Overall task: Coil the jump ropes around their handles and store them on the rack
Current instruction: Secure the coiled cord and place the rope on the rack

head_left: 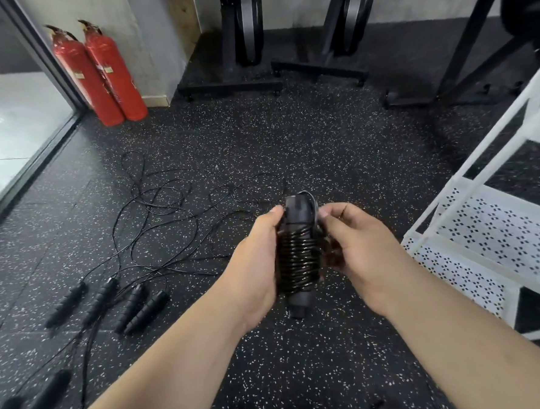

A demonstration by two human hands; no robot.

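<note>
Jump rope bundle (297,259) upright between left hand (253,265) and right hand (357,249), both in curled grip.

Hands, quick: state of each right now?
Left hand: closed, gripping the handles.
Right hand: closed, pinching the rope near their top.

Black jump rope bundle (298,259): cord wound tight round paired handles, upright, gripped between left hand (256,262) and right hand (360,249). Loose ropes (155,217) tangled on floor, their four handles (110,304) side by side. White perforated rack (491,232) at right.
</note>
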